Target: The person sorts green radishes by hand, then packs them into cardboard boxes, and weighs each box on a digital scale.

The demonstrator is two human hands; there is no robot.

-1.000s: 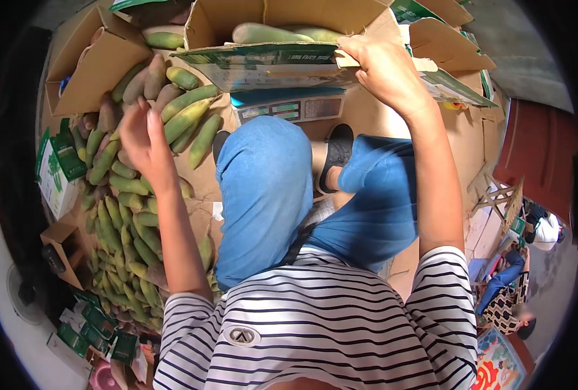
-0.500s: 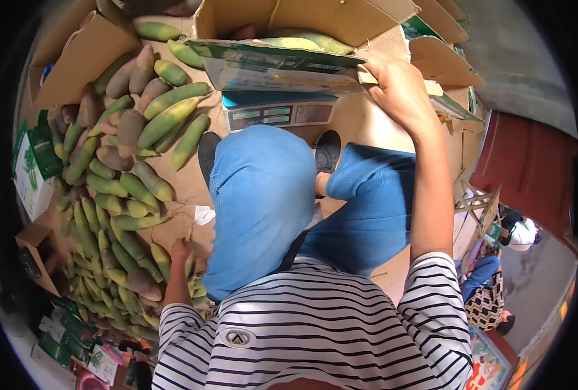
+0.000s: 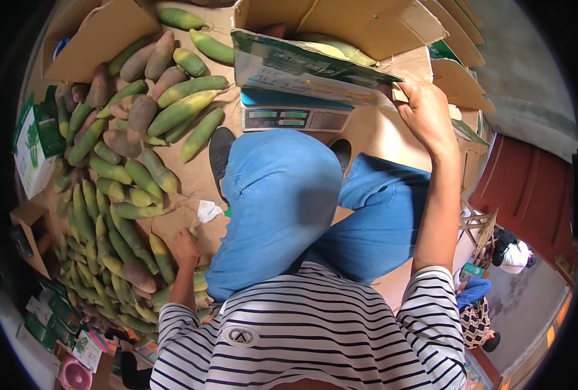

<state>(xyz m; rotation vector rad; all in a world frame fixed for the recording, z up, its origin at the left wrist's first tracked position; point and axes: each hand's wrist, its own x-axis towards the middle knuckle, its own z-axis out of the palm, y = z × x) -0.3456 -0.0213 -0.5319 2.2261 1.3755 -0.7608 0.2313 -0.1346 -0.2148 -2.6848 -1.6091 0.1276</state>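
My right hand (image 3: 427, 114) grips the flap edge of an open cardboard box (image 3: 341, 25), its fingers wrapped round the corner. Several green vegetables (image 3: 347, 52) lie inside this box. A scale (image 3: 295, 116) with a blue top and lit displays is partly under the box, beyond my knees. My left hand (image 3: 185, 247) is low at the left, closed, beside a green-yellow vegetable (image 3: 162, 257); something small and green shows at its fingers, too small to name. A large pile of green and brown vegetables (image 3: 133, 182) spreads over the left side.
A white scrap (image 3: 208, 211) lies near my left knee. An empty-looking carton (image 3: 100, 39) stands at upper left, a green-white box (image 3: 32, 149) below it. More cartons (image 3: 461, 84) stand at right. Other people (image 3: 513, 255) are at far right, and a pink basin (image 3: 75, 375) is at bottom left.
The view has shifted, so the box, scale and pile appear further right. My right hand still holds the flap. My left hand has risen slightly and a small green bit now shows at it.
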